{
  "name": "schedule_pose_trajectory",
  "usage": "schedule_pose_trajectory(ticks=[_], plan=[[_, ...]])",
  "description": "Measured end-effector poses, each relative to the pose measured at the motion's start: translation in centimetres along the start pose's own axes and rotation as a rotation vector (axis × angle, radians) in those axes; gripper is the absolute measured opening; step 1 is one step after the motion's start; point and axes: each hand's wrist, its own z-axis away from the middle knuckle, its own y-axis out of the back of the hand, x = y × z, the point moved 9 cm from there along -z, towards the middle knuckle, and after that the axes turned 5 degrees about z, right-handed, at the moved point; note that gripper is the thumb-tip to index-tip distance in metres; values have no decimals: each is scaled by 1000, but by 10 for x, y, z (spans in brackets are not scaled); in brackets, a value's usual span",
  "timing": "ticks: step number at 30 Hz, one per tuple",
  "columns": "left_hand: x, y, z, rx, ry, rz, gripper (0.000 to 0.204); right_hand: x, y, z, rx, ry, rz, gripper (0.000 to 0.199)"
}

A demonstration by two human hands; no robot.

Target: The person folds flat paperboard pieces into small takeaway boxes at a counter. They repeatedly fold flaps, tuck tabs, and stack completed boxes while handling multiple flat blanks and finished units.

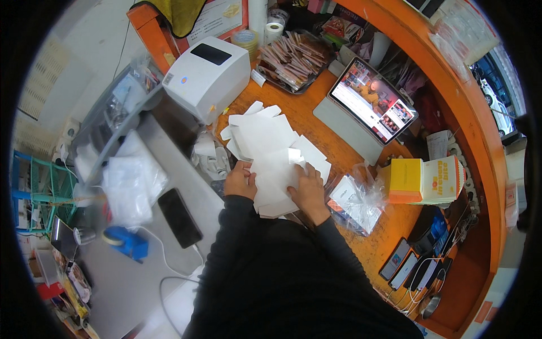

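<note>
From where I stand, a flat white notched-cardboard blank (270, 175) lies between the person's left hand (241, 181), curled at its edge, pinch unclear, and loosely spread right hand (310, 193), seemingly not yet folded, with more flat white card pieces (314, 158) beyond the hands apparently untouched.

I'm seeing a white printer (197, 87) standing on the orange wooden bench (387, 231). Just right of the printer, a dark tray (307, 86) is holding slim packets (293, 59), and tape rolls (244, 39) are resting right beside the printer. Well to the printer's right, a tablet (367, 99) is showing a lit screen. Nearer me than the printer, a grey bench (130, 288) is carrying a dark phone (179, 217), clear bags (132, 189) and a blue tape dispenser (132, 243).
</note>
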Motion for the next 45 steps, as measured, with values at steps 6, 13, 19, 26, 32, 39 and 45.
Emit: schedule_pose_trajectory(ticks=[6, 13, 19, 26, 32, 39, 45], plan=[[57, 38, 5, 51, -147, 434, 15, 41, 39, -25, 270, -104, -625, 67], [113, 53, 19, -309, -174, 711, 14, 55, 90, -36, -28, -136, -1331, 33], [141, 65, 25, -250, -97, 730, 44, -7, 143, 5, 3, 72, -1092, 23], [186, 75, 57, 347, -624, 432, 54, -75, 157, 34, 294, 149, -1051, 66], [194, 102, 70, 574, -746, 338, 44, -57, 192, 55, 680, 162, -915, 49], [216, 114, 84, 466, -872, 224, 66, -63, 218, 65, 571, 373, -1200, 19], [220, 106, 86, 301, -893, 309, 56, -84, 196, 53, 85, 358, -1677, 23]])
